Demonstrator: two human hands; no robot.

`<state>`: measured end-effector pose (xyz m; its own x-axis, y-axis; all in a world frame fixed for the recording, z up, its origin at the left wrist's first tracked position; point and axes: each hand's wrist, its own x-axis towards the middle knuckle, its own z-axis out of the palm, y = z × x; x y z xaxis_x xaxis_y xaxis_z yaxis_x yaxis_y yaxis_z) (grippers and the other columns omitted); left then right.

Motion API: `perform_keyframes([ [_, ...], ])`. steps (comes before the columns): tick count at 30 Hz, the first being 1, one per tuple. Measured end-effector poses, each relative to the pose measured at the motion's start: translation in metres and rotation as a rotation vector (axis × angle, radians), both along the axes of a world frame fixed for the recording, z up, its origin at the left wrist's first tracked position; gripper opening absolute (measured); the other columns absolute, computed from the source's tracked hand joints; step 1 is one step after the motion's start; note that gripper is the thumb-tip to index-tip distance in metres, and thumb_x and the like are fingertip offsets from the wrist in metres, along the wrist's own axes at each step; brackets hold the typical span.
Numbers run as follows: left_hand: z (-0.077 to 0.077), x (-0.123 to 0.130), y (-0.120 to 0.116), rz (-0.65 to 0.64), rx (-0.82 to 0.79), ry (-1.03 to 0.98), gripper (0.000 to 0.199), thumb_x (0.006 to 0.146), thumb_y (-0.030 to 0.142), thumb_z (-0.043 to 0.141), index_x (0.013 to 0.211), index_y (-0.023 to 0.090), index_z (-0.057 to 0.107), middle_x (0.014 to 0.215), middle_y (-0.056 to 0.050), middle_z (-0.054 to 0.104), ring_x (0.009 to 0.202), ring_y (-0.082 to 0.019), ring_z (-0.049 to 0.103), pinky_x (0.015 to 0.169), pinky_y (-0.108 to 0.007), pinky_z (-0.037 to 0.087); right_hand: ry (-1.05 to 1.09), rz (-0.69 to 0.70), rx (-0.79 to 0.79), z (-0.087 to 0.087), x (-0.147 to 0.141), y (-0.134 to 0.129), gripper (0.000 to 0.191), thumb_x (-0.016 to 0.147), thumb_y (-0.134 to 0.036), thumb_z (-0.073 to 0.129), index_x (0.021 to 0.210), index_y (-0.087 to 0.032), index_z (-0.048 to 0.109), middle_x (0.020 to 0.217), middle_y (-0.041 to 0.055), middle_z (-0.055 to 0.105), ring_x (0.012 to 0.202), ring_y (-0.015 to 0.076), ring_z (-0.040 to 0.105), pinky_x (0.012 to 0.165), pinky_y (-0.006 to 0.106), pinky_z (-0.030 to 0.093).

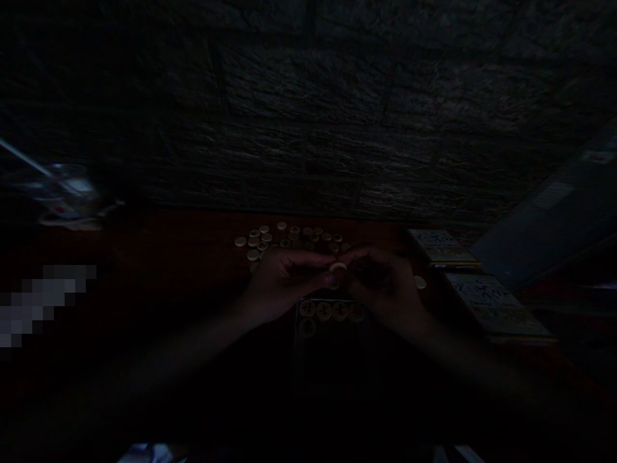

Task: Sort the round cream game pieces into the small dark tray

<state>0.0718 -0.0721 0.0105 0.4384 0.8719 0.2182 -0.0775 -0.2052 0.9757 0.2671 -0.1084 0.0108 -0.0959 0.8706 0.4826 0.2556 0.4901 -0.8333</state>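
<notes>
In dim light, my left hand [277, 283] and my right hand [393, 286] meet at the fingertips. Between them is a round, pale Chinese chess piece [338, 267], pinched by the thumb and fingers of both. Just below my hands lies a dark shallow box [296, 360], its far edge partly behind them. Several chess pieces [324, 311] sit in a row at its far end, with another piece [307, 328] in a second row at the left. Beyond my hands, many loose chess pieces [263, 238] are scattered, some hidden by my fingers.
A lone pale piece [420, 282] lies right of my right hand. Two flat printed boxes [441, 244] stand further right on the reddish table [193, 247]. Behind rises a rough block wall [308, 116]. A clear plastic container [70, 193] is at the far left.
</notes>
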Motion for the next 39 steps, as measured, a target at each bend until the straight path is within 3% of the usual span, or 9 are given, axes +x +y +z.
perform_keyframes([
  [7, 0.0003, 0.0009, -0.0019, -0.040, 0.056, 0.027, 0.022, 0.081, 0.026, 0.082, 0.101, 0.020, 0.080, 0.100, -0.006, 0.082, 0.092, -0.022, 0.078, 0.086, -0.033, 0.063, 0.036, -0.031, -0.011, -0.0028, -0.0004, 0.0026, 0.011, 0.085, -0.030, 0.080, 0.086, -0.021, 0.073, 0.078, 0.0015, 0.077, 0.071, 0.0153, 0.074, 0.065, 0.027, 0.060],
  [12, 0.0031, 0.0025, -0.0028, -0.009, -0.023, -0.029, 0.025, 0.078, 0.023, 0.084, 0.102, 0.021, 0.080, 0.100, -0.005, 0.082, 0.087, -0.020, 0.079, 0.081, -0.031, 0.065, 0.120, 0.037, -0.106, 0.0013, -0.0018, 0.0004, 0.010, 0.090, -0.031, 0.075, 0.092, -0.021, 0.076, 0.081, 0.0030, 0.079, 0.070, 0.0156, 0.075, 0.063, 0.027, 0.062],
  [19, 0.0033, 0.0016, -0.0026, -0.005, -0.101, -0.075, 0.026, 0.083, 0.024, 0.080, 0.109, 0.023, 0.080, 0.110, -0.006, 0.081, 0.091, -0.022, 0.079, 0.086, -0.038, 0.066, 0.072, 0.008, -0.049, 0.0017, -0.0012, 0.0026, 0.018, 0.082, -0.027, 0.082, 0.096, -0.021, 0.075, 0.087, 0.0029, 0.079, 0.074, 0.0163, 0.075, 0.064, 0.027, 0.063],
  [25, 0.0021, 0.0019, -0.0030, -0.028, -0.124, -0.125, 0.019, 0.084, 0.020, 0.078, 0.103, 0.022, 0.081, 0.111, -0.005, 0.080, 0.094, -0.022, 0.079, 0.086, -0.035, 0.067, 0.074, -0.010, -0.017, -0.0037, -0.0008, 0.0050, 0.021, 0.078, -0.032, 0.085, 0.092, -0.021, 0.073, 0.084, 0.0023, 0.077, 0.073, 0.0151, 0.073, 0.065, 0.026, 0.062],
  [33, 0.0012, -0.0003, -0.0010, -0.046, 0.032, -0.041, 0.028, 0.079, 0.021, 0.084, 0.107, 0.021, 0.080, 0.113, -0.006, 0.080, 0.102, -0.022, 0.077, 0.094, -0.034, 0.063, 0.152, 0.009, -0.119, 0.0022, -0.0030, 0.0018, 0.020, 0.077, -0.033, 0.087, 0.086, -0.020, 0.074, 0.076, 0.0018, 0.076, 0.066, 0.0147, 0.072, 0.059, 0.025, 0.059],
  [39, 0.0004, 0.0008, 0.0000, 0.007, -0.023, -0.052, 0.028, 0.076, 0.021, 0.086, 0.104, 0.021, 0.081, 0.108, -0.006, 0.081, 0.096, -0.022, 0.078, 0.090, -0.034, 0.064, 0.220, 0.083, -0.190, 0.0001, -0.0018, 0.0025, 0.013, 0.083, -0.028, 0.080, 0.094, -0.021, 0.077, 0.075, 0.0013, 0.077, 0.063, 0.0137, 0.072, 0.059, 0.026, 0.060],
])
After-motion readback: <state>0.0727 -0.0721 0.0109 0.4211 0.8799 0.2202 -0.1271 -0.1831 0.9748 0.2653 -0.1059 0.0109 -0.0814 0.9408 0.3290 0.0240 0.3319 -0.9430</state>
